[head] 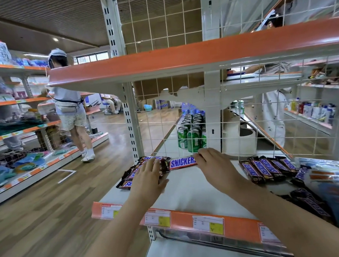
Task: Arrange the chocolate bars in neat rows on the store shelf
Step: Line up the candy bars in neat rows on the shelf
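Price labels [208, 225] on the orange shelf edge sit closest, below both forearms. Left of the grip, the left hand [148, 177] lies flat, fingers straight, on a stack of chocolate bars [131, 174] at the shelf's [188, 187] left end, probably pressing them square so the row holds. Between the hands lies a single bar [182, 162], label up; the right hand [211, 165] pinches its right end with curled fingers, likely sliding it against the stack. Behind the grip, through the wire grid, green cans [192, 139] fill the far shelf. Right of the grip, five bars [267, 168] lie side by side, with loose bars [308, 201] further right, beside flat packets [337, 185].
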A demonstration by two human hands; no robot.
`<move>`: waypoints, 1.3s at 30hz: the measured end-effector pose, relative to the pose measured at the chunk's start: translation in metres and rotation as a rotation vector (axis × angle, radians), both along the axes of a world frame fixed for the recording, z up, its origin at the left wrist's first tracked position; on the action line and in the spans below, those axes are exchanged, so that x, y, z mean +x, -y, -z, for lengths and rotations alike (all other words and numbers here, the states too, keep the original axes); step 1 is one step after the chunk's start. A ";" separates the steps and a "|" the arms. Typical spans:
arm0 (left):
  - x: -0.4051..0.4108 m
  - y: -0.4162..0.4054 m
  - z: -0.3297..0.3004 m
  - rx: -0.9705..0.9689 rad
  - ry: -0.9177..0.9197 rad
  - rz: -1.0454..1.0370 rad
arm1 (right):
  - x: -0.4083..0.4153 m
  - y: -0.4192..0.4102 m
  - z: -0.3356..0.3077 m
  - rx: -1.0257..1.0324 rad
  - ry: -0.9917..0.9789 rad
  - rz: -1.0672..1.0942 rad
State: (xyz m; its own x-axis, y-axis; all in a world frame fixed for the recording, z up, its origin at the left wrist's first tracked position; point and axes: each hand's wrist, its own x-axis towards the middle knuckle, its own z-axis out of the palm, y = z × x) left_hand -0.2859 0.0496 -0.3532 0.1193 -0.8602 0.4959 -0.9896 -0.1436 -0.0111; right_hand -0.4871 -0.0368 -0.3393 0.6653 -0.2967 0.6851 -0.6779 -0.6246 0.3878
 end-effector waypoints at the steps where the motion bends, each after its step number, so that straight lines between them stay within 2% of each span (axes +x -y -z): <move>1: 0.003 -0.002 0.000 -0.015 0.008 -0.009 | 0.002 -0.003 0.000 0.005 0.003 -0.022; 3: 0.007 -0.006 -0.002 -0.081 0.019 0.029 | 0.007 -0.008 0.001 -0.013 0.013 -0.062; 6: 0.011 -0.009 -0.001 -0.207 0.167 0.080 | 0.014 -0.013 0.005 -0.087 0.043 -0.123; 9: 0.010 -0.016 -0.005 -0.241 0.269 0.095 | 0.017 -0.021 0.007 -0.159 0.066 -0.191; 14: 0.010 -0.029 -0.009 -0.209 0.228 0.097 | 0.017 -0.029 0.003 -0.143 0.050 -0.224; 16: 0.010 -0.033 -0.012 -0.218 0.210 0.101 | 0.015 -0.035 -0.005 0.007 0.101 -0.202; 18: 0.010 -0.036 -0.015 -0.217 0.197 0.093 | 0.011 -0.045 -0.014 0.344 0.209 -0.196; 21: 0.009 -0.040 -0.016 -0.241 0.188 0.088 | 0.004 -0.050 -0.022 0.815 0.533 -0.256; 23: 0.008 -0.039 -0.015 -0.255 0.200 0.101 | 0.003 -0.048 -0.024 0.964 0.739 -0.325; 25: 0.007 -0.039 -0.013 -0.262 0.214 0.114 | 0.004 -0.047 -0.029 1.093 0.841 -0.357; 28: 0.007 -0.037 -0.011 -0.253 0.231 0.107 | 0.003 -0.051 -0.032 1.207 0.799 -0.342; 33: 0.006 -0.035 -0.005 -0.247 0.186 0.139 | 0.005 -0.053 -0.023 1.260 0.646 -0.317; 39: 0.005 -0.035 0.000 -0.199 0.122 0.135 | 0.010 -0.052 -0.017 1.288 0.644 -0.280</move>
